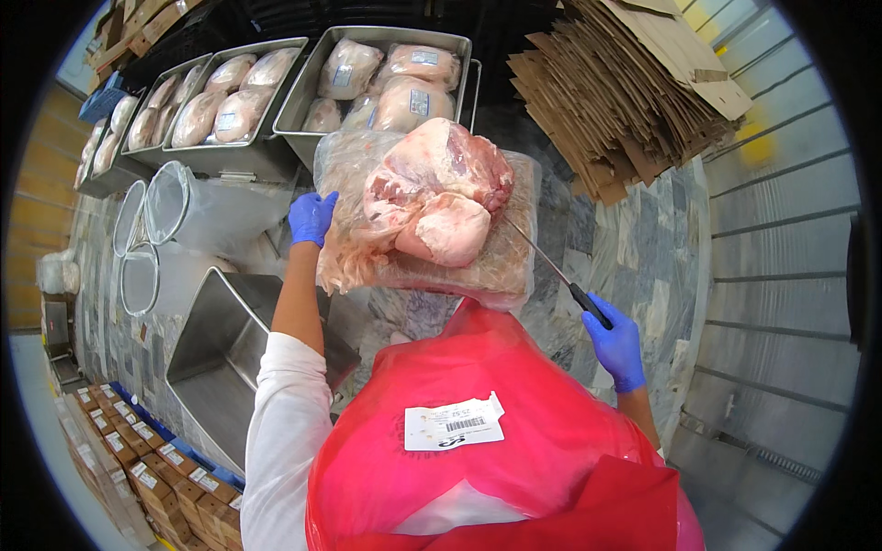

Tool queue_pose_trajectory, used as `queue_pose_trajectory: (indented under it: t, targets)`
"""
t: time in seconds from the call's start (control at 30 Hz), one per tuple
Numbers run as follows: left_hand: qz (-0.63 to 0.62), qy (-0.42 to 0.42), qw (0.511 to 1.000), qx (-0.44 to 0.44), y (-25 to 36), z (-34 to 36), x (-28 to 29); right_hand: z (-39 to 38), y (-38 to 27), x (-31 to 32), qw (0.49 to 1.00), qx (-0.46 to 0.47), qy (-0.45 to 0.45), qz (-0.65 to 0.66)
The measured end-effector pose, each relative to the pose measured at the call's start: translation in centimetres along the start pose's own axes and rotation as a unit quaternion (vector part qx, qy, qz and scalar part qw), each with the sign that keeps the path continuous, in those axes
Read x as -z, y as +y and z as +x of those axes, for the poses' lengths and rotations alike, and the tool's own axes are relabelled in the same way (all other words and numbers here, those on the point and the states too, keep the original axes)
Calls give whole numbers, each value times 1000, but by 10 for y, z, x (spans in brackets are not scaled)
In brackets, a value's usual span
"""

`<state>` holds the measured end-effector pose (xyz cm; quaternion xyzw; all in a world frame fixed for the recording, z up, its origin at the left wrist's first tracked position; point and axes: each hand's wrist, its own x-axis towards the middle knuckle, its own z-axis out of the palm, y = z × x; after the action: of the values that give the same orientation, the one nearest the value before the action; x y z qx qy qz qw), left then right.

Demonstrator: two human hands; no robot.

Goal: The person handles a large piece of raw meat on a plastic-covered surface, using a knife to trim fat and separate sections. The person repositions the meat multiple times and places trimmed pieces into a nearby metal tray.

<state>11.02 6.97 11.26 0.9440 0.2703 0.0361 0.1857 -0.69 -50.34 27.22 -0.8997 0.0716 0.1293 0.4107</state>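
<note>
A large piece of raw pink meat (436, 188) lies on a plastic-wrapped slab (496, 280) in front of me. My left hand (310, 218), blue-gloved, is closed at the slab's left side beside loose plastic; what it holds, if anything, I cannot make out. My right hand (614, 342), also gloved, grips the black handle of a long knife (544, 259), whose blade points toward the meat's right side. Below the slab is a red plastic covering (478, 367) with a white label, over my front.
Metal tubs (283, 119) of bagged meat line the back. Bag-lined hoops (156, 216) and a steel bin (202, 367) stand at left, boxes (156, 477) at lower left. Stacked flattened cardboard (611, 101) is at back right, beside a ribbed metal wall (763, 321).
</note>
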Motion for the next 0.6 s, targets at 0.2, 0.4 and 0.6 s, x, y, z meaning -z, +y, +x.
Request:
queue_pose_trajectory:
  t: [0.2,0.4,0.6]
  targets:
    - [-58,28,997,-36,16,13,-38,17,0,-1,999,-7,39,-8]
    - [71,-120,988,-58,-7,-52,-131,47,11,-20,999,26,39,8]
    - [-312,-72,940,-116,24,-117,-147,72,18,-22,998,42,38,14]
